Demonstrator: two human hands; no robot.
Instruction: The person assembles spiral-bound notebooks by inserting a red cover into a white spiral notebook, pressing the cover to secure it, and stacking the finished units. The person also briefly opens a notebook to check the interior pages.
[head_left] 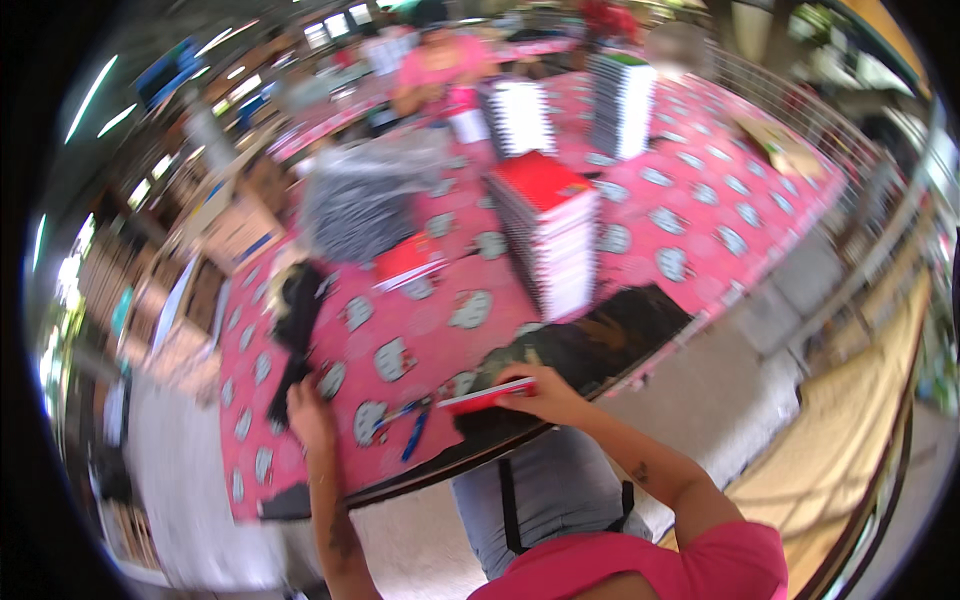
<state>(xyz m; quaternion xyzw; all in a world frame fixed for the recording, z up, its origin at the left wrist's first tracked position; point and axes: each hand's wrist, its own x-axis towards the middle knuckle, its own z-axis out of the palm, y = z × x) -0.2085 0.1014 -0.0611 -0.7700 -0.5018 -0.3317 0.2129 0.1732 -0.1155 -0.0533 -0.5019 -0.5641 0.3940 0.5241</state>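
My right hand [545, 393] is closed on a thin red notebook [487, 396], held edge-on over the black mat at the table's near edge. Off to the left, my left hand [312, 412] reaches to a black bundle [288, 392] of long thin pieces lying on the table. Motion blur hides whether its fingers grip any of it. Between my hands lies a blue-handled hand tool [415, 430], probably pliers. A tall stack of spiral notebooks [562, 245] with a red cover on top stands beyond my right hand. Another red notebook [408, 262] lies farther left.
A pink patterned cloth [440, 345] covers the table. Clear plastic wraps a dark heap [360, 200]. Two more notebook stacks [520, 118] [620, 110] stand at the back. Cardboard boxes [235, 225] line the left side. A person in pink [440, 62] is across the table.
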